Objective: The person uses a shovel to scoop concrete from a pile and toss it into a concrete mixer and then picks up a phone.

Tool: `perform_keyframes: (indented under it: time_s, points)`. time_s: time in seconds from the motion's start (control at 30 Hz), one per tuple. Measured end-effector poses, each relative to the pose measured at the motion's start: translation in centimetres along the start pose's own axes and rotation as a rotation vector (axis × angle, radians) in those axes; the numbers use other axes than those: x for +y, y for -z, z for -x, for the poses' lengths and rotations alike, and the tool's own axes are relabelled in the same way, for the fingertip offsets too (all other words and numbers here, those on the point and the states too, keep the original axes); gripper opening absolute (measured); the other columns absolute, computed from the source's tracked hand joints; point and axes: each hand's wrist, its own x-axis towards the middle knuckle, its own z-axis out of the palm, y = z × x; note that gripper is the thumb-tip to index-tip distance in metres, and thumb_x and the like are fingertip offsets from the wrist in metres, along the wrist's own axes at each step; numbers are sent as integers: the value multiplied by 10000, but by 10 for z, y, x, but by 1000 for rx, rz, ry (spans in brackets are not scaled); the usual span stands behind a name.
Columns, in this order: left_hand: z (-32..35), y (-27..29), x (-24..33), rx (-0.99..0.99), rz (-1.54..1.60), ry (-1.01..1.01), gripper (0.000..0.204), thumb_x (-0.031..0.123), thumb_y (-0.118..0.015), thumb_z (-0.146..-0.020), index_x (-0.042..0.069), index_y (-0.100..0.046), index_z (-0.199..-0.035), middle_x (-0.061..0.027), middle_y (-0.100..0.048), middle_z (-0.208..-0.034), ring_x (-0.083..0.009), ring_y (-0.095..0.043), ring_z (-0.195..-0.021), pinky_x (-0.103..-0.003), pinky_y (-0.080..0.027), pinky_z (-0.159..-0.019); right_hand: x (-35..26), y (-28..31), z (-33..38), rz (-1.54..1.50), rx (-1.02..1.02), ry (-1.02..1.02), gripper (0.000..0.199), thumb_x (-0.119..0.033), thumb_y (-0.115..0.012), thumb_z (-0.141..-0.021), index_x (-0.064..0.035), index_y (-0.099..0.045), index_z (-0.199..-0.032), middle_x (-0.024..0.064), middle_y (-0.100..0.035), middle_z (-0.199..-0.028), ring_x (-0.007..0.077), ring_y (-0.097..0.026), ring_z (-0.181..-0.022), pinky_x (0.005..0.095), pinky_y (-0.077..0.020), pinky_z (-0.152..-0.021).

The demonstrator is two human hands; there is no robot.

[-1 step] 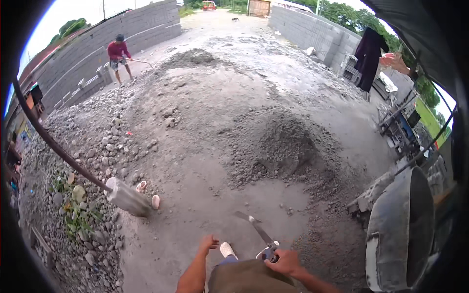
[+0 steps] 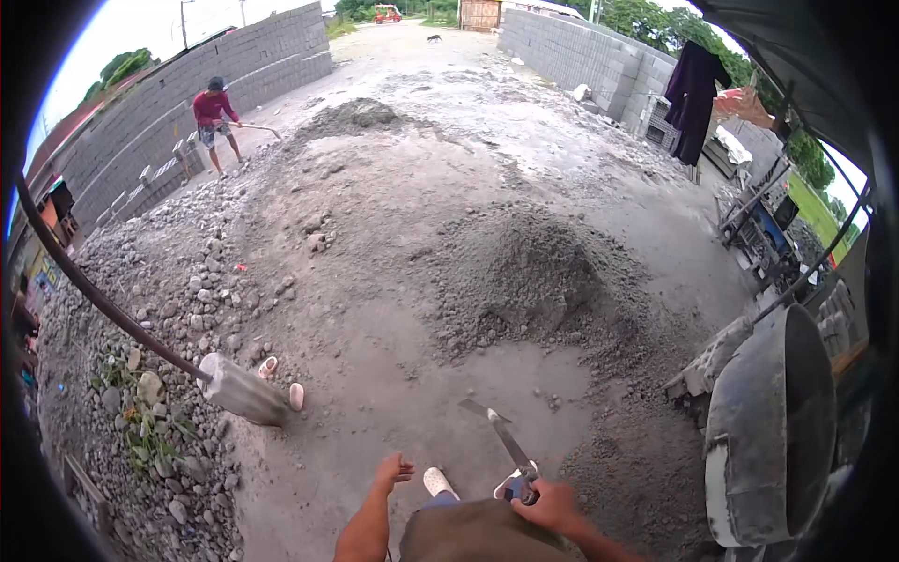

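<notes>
Trowel (image 2: 494,429) sticks forward from the right hand (image 2: 548,506), fingers clamped round its handle, blade hovering short of the sand pile (image 2: 538,276) as if ready to scoop; left hand (image 2: 393,468) hangs free beside it, fingers spread, holding nothing

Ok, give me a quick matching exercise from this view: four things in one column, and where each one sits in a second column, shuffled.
Things:
1. trowel
2. concrete mixer drum
3. person in the red shirt
4. grey mix pile

Places:
A. far left, beside the block wall
B. middle of the ground, ahead of the feet
C. in the right hand
D. right edge of the view

Pairs: 1-C, 2-D, 3-A, 4-B. The left hand is open and holds nothing.
</notes>
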Motion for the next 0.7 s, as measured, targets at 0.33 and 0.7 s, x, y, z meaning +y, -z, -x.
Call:
perform_keyframes:
  time_s: [0.33,0.7]
  points:
    - [-18,19,34,184,-233,-43,305,276,-504,-951,10,-610,-1055,-131,-705,-1020,-256,-696,-695,-379,-559,-590,145,4,26,-482,789,-586,346,-252,-753,-690,48,-589,-737,123,-594,-609,200,-597,-567,386,-471,-560]
    - [133,-63,-31,528,200,-373,365,344,-575,-902,42,-657,-1089,-80,-713,-876,-177,-671,-656,-347,-520,-553,446,21,-121,-92,-181,-292,363,-337,-796,-725,-21,-619,-747,89,-604,-627,244,-592,-558,387,-470,-559]
